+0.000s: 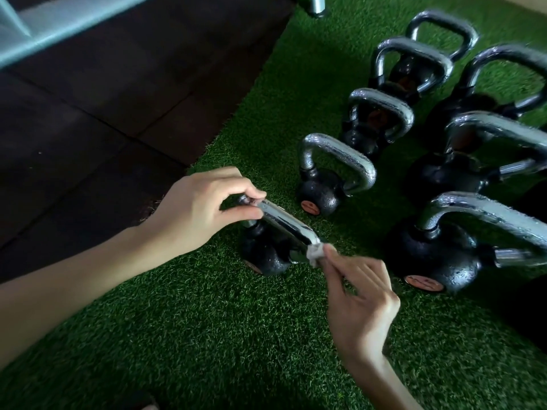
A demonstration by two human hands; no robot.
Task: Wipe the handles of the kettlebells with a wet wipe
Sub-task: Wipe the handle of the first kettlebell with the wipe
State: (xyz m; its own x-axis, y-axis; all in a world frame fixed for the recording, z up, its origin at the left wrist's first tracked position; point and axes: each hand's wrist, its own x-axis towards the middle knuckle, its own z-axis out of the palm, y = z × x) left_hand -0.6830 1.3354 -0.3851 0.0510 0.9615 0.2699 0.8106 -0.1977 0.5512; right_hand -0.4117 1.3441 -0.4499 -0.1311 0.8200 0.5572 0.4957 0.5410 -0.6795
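Head view: your left hand (201, 208) pinches the chrome kettlebell handle (284, 226), your right hand (361, 294) pinches a white wet wipe (315, 254) against it; the black kettlebells (322, 193) beyond likely remain.

Dim overall, lit softly from above. Bright glints along the tops of the chrome handles (337, 156), with a hard streak of glare on the nearest handle (284, 227). Deep shadow over the dark floor mat (88, 128) and in the lower right corner. Motion-blurred at the right hand (361, 300) and the wipe (315, 253); sharper at the left hand (195, 208). Crisp in the middle of the green turf (207, 321), smeared and bent toward the edges, most at the far kettlebells (444, 16) top right.
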